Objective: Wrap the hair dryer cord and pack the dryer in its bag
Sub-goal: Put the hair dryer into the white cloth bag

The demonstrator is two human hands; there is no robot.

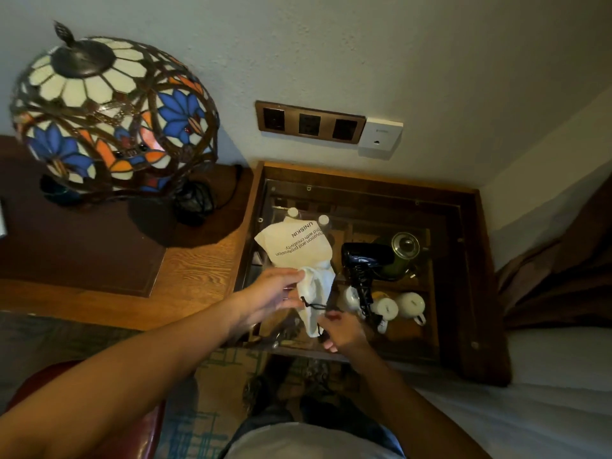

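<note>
A cream drawstring bag (299, 248) with black lettering lies on the glass-topped side table (440, 313). My left hand (270, 294) grips the bag's gathered mouth from the left. At the lower end of the mouth, my right hand (339, 329) pinches the cloth by the black drawstring (314, 306). The black hair dryer (362, 260) rests on the glass just right of the bag, handle toward me with its cord wound around it. Neither hand touches the dryer.
A stained-glass lamp (112, 114) stands on the wooden desk (198, 260) at left. A green kettle (399, 256) and white cups (410, 304) show by the dryer. A wall socket strip (309, 124) is above, a white bed (546, 392) at right, a red chair (43, 382) below left.
</note>
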